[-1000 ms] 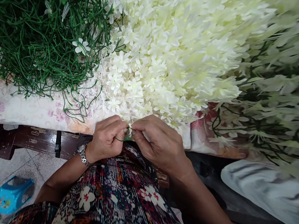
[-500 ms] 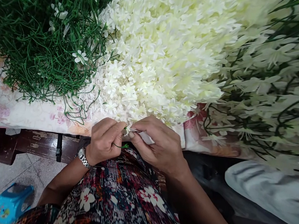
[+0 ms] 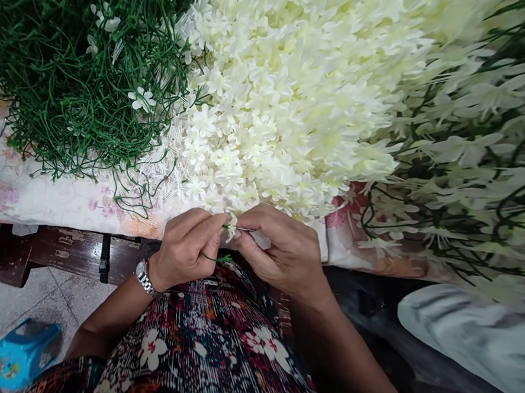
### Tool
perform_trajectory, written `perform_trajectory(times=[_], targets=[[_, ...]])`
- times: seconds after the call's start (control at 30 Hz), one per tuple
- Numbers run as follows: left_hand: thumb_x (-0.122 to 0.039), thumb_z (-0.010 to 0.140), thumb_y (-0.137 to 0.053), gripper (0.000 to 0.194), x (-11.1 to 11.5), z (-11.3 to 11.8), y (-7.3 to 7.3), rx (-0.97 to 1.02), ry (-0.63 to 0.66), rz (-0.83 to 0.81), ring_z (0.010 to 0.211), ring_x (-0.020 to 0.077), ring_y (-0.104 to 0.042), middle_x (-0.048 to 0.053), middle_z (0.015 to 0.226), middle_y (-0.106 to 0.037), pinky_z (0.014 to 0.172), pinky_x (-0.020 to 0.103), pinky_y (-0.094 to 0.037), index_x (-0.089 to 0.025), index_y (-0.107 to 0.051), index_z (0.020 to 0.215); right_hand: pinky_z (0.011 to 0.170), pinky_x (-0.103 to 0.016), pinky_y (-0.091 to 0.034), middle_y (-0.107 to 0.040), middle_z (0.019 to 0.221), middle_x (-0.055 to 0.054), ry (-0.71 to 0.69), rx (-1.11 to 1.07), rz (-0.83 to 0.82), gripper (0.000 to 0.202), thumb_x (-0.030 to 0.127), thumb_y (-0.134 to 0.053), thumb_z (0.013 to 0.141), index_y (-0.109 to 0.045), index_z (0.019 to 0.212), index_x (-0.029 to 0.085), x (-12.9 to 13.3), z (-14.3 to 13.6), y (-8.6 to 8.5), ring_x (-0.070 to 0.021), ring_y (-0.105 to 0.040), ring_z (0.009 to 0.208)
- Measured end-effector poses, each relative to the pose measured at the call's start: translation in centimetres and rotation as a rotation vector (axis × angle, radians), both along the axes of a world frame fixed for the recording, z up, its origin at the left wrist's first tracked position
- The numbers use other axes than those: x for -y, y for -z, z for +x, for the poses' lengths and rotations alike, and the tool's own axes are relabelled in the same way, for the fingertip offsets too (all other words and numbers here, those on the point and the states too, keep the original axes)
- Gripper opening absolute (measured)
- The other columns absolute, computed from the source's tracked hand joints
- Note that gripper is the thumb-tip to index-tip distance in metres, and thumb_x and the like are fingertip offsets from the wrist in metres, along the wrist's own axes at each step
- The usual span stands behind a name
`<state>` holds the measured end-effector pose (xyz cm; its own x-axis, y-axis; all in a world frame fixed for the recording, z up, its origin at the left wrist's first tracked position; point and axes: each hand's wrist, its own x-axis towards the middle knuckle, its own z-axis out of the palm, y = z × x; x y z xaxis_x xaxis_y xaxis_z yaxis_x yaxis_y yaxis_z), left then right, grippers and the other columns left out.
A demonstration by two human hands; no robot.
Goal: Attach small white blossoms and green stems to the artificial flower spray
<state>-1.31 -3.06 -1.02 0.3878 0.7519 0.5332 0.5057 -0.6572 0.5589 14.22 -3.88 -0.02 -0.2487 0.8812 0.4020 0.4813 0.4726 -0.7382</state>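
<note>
Little has shifted since the earlier frames: both hands have been kept together at the table edge, and the white piece has been drawn slightly right of the green stem.

From the head view, the left hand (image 3: 183, 248) is closed in a narrow pinch on a thin green stem (image 3: 214, 257) — its loose end curls below the fingers. The right hand (image 3: 274, 250) is pinched on a small white flower (image 3: 231, 229), held just beside the left fingertips above the patterned lap (image 3: 209, 341). A wristwatch (image 3: 145, 276) is worn on the left wrist.

Behind the hands, a heap of white flowers (image 3: 286, 97) is spread over the floral cloth (image 3: 53, 195); a tangle of green stems (image 3: 74, 78) lies to its left. A blue stool (image 3: 21, 354) is seen on the floor at lower left.
</note>
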Motion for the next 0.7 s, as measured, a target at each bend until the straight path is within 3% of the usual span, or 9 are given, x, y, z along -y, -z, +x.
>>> perform_trajectory(times=[0.1,0.23,0.53,0.7], targets=[[-0.007,0.075,-0.046,0.019,-0.1,-0.1,-0.5,0.032,0.029,-0.154,0.061,0.0087,-0.05,0.002,0.068,-0.054,0.053,0.02,-0.043,-0.013,-0.055,0.091,0.058,-0.023,-0.042,-0.057,0.067,-0.001,0.004,-0.009,0.043,0.013,0.007,-0.052,0.069,-0.053,0.078,0.016,-0.1,0.0,0.2,-0.0096,-0.05,0.064],[-0.008,0.076,-0.043,0.015,-0.6,-0.3,-0.9,-0.003,0.068,-0.224,0.061,0.0086,-0.049,0.0,0.066,-0.053,0.053,0.021,-0.041,-0.015,-0.055,0.082,0.058,-0.023,-0.043,-0.057,0.069,-0.002,-0.001,0.045,0.097,0.013,0.007,-0.05,0.071,-0.053,0.08,0.016,-0.3,0.2,0.0,-0.0103,-0.051,0.065],[-0.005,0.071,-0.043,0.018,-1.1,-0.1,-0.7,-0.063,0.078,-0.09,0.055,0.0086,-0.042,0.0,0.063,-0.046,0.048,0.021,-0.035,-0.014,-0.056,0.081,0.059,-0.025,-0.042,-0.056,0.066,-0.005,-0.027,0.237,0.118,0.007,0.01,-0.048,0.074,-0.054,0.074,0.013,-0.7,1.0,-1.2,-0.012,-0.05,0.064],[-0.006,0.072,-0.044,0.015,-1.2,0.1,-0.8,-0.058,0.089,-0.143,0.055,0.0092,-0.04,0.0,0.06,-0.044,0.048,0.021,-0.033,-0.013,-0.056,0.078,0.057,-0.024,-0.042,-0.054,0.065,-0.004,-0.025,0.227,0.084,0.01,0.01,-0.044,0.076,-0.053,0.075,0.013,-0.6,1.0,-1.2,-0.0113,-0.049,0.063]])
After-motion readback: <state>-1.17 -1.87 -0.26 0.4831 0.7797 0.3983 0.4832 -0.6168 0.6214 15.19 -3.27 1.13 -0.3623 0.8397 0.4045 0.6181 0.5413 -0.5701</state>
